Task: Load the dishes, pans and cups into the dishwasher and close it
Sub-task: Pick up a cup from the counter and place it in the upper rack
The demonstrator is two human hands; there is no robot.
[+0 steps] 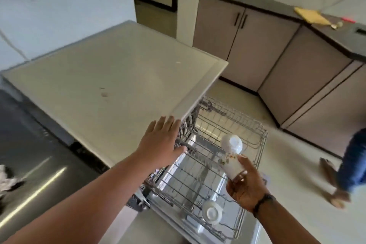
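The dishwasher's wire upper rack (255,136) is pulled out over the open door (251,233). My right hand (245,186) grips a white cup with a small printed pattern (230,166), tilted over the rack's near right part. Just beyond it a white cup (231,142) sits upside down in the rack. Another white cup (212,212) sits bottom up at the rack's near edge. My left hand (160,140) is flat with straight fingers, resting at the front edge of the dishwasher's white top (111,77), fingertips over the rack's left side.
A steel counter (29,154) with a crumpled cloth (8,180) lies left of the dishwasher. Beige cabinets (257,49) with a dark countertop run along the right, carrying a yellow board (311,16). Another person's leg in jeans and foot (348,168) stand on the floor at right.
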